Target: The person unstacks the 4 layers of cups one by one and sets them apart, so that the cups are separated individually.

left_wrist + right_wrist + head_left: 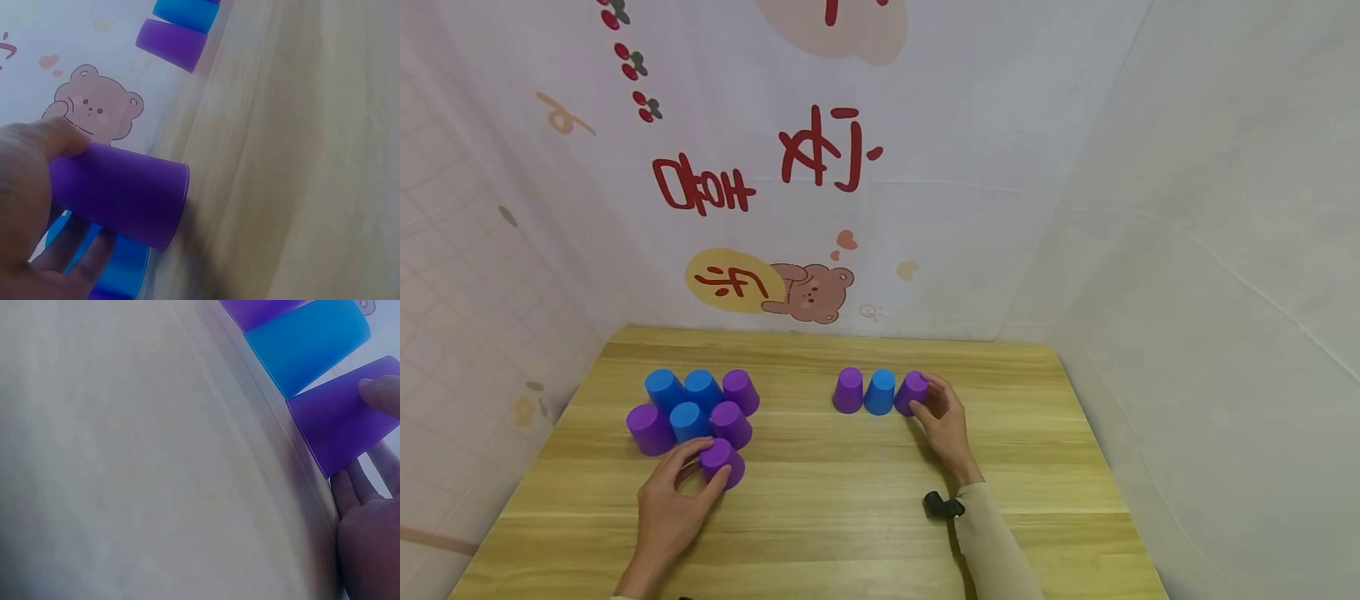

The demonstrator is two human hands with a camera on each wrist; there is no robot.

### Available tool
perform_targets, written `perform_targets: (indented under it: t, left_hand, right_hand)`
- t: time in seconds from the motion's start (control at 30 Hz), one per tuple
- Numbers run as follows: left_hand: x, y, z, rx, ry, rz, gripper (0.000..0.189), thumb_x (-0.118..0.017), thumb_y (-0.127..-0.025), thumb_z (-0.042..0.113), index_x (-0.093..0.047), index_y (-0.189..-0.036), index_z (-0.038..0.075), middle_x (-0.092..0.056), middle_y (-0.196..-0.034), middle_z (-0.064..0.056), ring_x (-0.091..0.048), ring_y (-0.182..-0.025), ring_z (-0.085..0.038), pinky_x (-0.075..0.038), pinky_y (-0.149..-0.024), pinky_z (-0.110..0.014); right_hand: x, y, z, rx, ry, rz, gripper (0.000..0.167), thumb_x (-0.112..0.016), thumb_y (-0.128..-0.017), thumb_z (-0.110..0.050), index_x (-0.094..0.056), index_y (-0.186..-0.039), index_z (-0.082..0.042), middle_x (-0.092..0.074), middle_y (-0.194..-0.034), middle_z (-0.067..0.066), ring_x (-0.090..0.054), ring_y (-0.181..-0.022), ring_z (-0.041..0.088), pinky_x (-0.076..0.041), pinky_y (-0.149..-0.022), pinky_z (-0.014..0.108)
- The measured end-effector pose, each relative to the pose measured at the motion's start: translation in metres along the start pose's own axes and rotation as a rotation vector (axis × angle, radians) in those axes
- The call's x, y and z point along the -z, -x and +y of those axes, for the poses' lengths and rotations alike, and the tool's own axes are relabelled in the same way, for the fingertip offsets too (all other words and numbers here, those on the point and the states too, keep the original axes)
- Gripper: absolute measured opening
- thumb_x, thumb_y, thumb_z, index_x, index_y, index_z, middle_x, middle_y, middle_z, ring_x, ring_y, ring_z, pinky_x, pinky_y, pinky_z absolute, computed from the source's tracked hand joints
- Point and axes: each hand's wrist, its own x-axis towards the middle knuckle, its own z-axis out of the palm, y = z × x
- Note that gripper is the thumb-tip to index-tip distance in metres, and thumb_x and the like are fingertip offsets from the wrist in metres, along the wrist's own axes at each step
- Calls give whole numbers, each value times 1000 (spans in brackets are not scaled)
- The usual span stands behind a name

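Observation:
At the front of the left group, my left hand point(673, 504) grips an upside-down purple cup point(723, 465) between thumb and fingers. In the left wrist view that purple cup point(125, 194) partly covers a blue cup point(122, 265). Whether its rim touches the table cannot be told. My right hand point(947, 425) holds another upside-down purple cup point(912, 395) at the right end of a short row. Beside it stand a blue cup point(880, 392) and a purple cup point(848, 391). The right wrist view shows the thumb against the held purple cup point(340, 422), whose rim is at the tabletop.
Behind the left hand, blue cups point(689, 422) and purple cups point(651, 429) stand upside down, close together. The wooden table point(820, 517) meets a printed white cloth point(955, 267) at its back edge. A small black object point(942, 505) is at the right sleeve.

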Motion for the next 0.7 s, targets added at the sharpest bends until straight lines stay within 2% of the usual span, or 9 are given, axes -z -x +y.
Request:
perform_targets:
  t: [0.17,0.33,0.4,0.53,0.6,0.7]
  left_hand:
    - [1,0,1,-10,-29,-4,59,-100,-75,-7,-80,-129,4,-78,-132,-13,-61,-122,20,-52,-100,2]
    - [2,0,1,-17,-70,-4,67,-101,-75,0,-76,-136,1,-76,-139,-14,-56,-126,21,-46,-103,3]
    - [1,1,1,-43,-76,-1,72,-102,-73,2,-74,-140,0,-74,-142,-17,-53,-130,21,-44,-105,3]
    - [1,0,1,-124,-91,3,84,-102,-70,5,-70,-146,-1,-70,-149,-23,-45,-145,21,-34,-119,2]
    - [1,-2,1,-180,-96,2,89,-102,-68,8,-68,-149,-1,-66,-153,-27,-43,-153,14,-28,-126,-2]
    - [0,-6,3,-253,-121,-6,95,-101,-68,16,-64,-154,-1,-61,-158,-31,-41,-166,-10,-20,-137,-13]
  right_hand:
    - [0,0,-3,-6,-17,-4,57,-74,-104,6,-57,-157,-5,-67,-154,29,-62,-147,51,-56,-123,32]
    - [0,0,-3,-22,-29,-6,56,-74,-104,6,-57,-157,-4,-66,-154,29,-62,-148,49,-56,-122,27]
    - [0,0,-3,-27,-27,-7,56,-73,-105,6,-57,-157,-5,-66,-155,28,-62,-148,48,-56,-122,28]
    - [0,1,-3,-25,-22,-9,56,-73,-105,6,-56,-158,-5,-66,-155,28,-62,-149,49,-56,-123,29]
    - [0,1,-2,-16,-16,-9,57,-74,-105,6,-56,-158,-5,-66,-155,29,-62,-148,50,-56,-123,29]
    - [-1,0,-3,-11,-13,-6,58,-74,-104,6,-57,-158,-5,-66,-155,29,-62,-148,51,-57,-123,30]
